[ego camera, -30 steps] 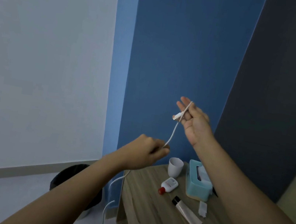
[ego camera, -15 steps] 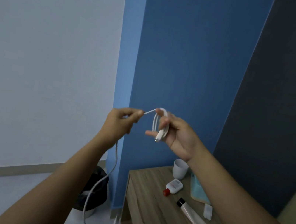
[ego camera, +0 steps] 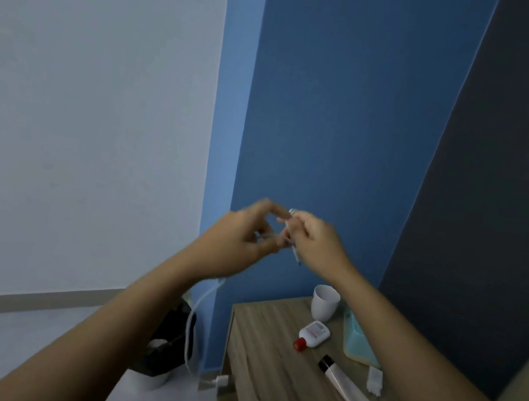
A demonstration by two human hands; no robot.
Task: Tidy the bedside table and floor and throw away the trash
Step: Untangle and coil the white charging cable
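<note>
Both hands are raised in front of the blue wall, touching each other and blurred by motion. My right hand (ego camera: 315, 243) grips a small coil of the white charging cable, its plug end poking out below the fingers. My left hand (ego camera: 236, 241) pinches the cable beside that coil. The rest of the white cable (ego camera: 191, 324) hangs down under my left wrist to a white plug (ego camera: 220, 381) near the floor. On the wooden bedside table (ego camera: 270, 350) stand a white cup (ego camera: 325, 303), a small red-capped bottle (ego camera: 312, 335), a white tube with a black cap (ego camera: 346, 388) and a crumpled white scrap (ego camera: 375, 380).
A teal tissue box (ego camera: 355, 339) stands at the table's back, partly hidden by my right forearm. A bin with a black liner (ego camera: 162, 354) stands on the pale floor left of the table. A dark headboard panel rises at the right.
My hands have come together and dropped lower in view. The cable has been wound further round my right hand, and the hanging part is shorter, its plug lifted up beside the table.
</note>
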